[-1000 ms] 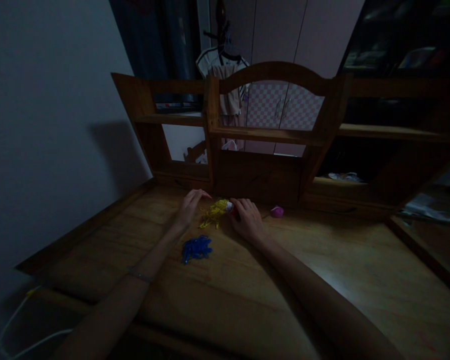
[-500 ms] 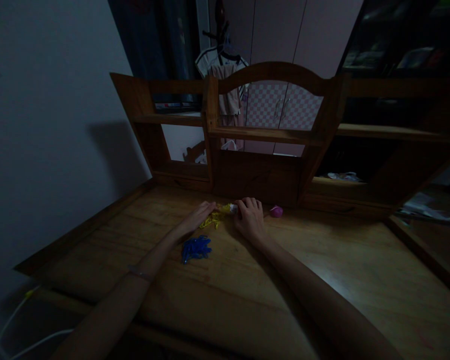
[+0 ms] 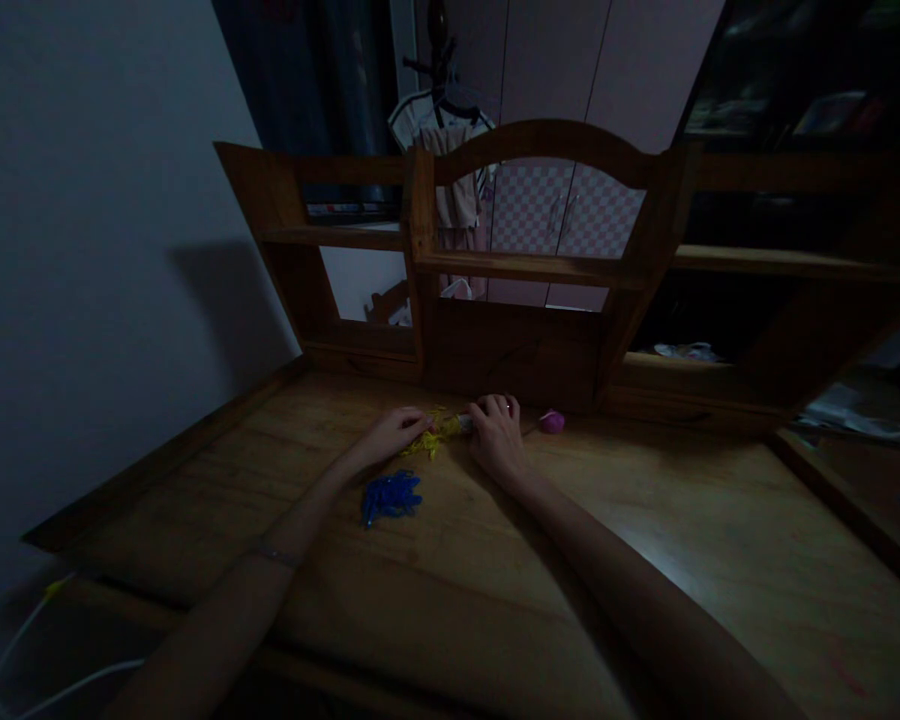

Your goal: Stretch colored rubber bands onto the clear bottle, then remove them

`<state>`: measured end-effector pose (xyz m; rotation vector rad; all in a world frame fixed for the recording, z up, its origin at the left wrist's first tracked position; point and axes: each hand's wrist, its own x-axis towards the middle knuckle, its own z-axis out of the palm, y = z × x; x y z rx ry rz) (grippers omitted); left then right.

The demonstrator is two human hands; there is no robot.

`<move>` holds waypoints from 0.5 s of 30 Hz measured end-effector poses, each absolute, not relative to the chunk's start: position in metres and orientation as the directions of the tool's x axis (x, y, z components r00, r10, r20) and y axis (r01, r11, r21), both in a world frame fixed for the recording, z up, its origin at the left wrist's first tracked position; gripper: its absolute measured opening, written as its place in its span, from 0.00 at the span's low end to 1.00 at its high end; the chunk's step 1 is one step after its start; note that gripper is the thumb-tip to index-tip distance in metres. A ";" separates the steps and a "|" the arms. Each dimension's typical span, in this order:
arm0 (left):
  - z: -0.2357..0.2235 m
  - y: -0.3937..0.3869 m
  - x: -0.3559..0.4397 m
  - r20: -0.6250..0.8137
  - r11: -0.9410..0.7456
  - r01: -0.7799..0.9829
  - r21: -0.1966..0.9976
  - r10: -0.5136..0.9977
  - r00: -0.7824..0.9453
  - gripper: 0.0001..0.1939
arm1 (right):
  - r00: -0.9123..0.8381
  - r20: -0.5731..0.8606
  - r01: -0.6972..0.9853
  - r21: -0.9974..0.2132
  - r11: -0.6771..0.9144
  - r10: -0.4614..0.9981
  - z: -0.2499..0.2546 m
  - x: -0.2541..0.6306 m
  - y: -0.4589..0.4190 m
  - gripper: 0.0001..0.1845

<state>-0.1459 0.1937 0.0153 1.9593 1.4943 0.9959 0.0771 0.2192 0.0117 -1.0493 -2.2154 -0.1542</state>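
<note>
My left hand (image 3: 399, 432) is at the left edge of a small heap of thin yellow pieces (image 3: 429, 442), its thumb and fingers drawn together; what is pinched between them is too small to make out. My right hand (image 3: 497, 437) curls over a small whitish, tube-like container (image 3: 465, 423) lying on its side, with yellow pieces at its left end. The rest of that container is hidden under the fingers. Nearer to me lies a separate heap of blue pieces (image 3: 391, 498). Just right of my right hand sits a round purple object (image 3: 551, 422).
All of this lies on a wooden desk (image 3: 480, 580). A wooden shelf unit (image 3: 517, 350) rises along the back edge. The wall (image 3: 120, 300) is to the left, and a white cable (image 3: 67, 685) hangs by the near left edge. The room is dim.
My left hand has drawn back slightly to the left, its thumb now showing. The right hand stays over the container, its fingers a little more curled. The blue heap has not moved.
</note>
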 end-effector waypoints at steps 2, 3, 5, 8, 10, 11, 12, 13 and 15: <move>0.019 0.191 -0.149 0.202 -0.252 0.560 0.789 0.968 0.152 0.15 | -0.467 0.616 0.713 -0.161 0.682 0.634 0.012 0.077 0.219 0.19; 0.022 0.189 -0.150 0.165 -0.228 0.524 0.821 0.972 0.166 0.14 | -0.474 0.614 0.709 -0.159 0.687 0.631 0.011 0.077 0.220 0.20; 0.026 0.186 -0.154 0.087 -0.177 0.449 0.876 0.973 0.214 0.15 | -0.485 0.610 0.699 -0.159 0.697 0.626 0.010 0.077 0.220 0.20; 0.028 0.184 -0.157 0.010 -0.100 0.369 0.924 0.971 0.238 0.19 | -0.501 0.609 0.685 -0.156 0.711 0.615 0.009 0.077 0.222 0.20; 0.024 0.185 -0.157 -0.019 -0.044 0.333 0.942 0.983 0.184 0.19 | -0.510 0.608 0.677 -0.153 0.720 0.609 0.009 0.076 0.222 0.20; 0.021 0.186 -0.157 -0.030 -0.017 0.316 0.949 0.989 0.143 0.18 | -0.514 0.607 0.673 -0.153 0.724 0.606 0.008 0.076 0.222 0.20; 0.018 0.187 -0.156 -0.045 0.013 0.296 0.955 0.994 0.100 0.17 | -0.519 0.605 0.668 -0.153 0.728 0.604 0.009 0.076 0.222 0.19; 0.015 0.188 -0.155 -0.059 0.040 0.271 0.962 0.996 0.062 0.16 | -0.524 0.603 0.663 -0.154 0.732 0.602 0.009 0.076 0.221 0.19; 0.009 0.190 -0.153 -0.090 0.085 0.209 0.974 0.996 0.018 0.15 | -0.539 0.596 0.651 -0.153 0.743 0.595 0.010 0.075 0.220 0.18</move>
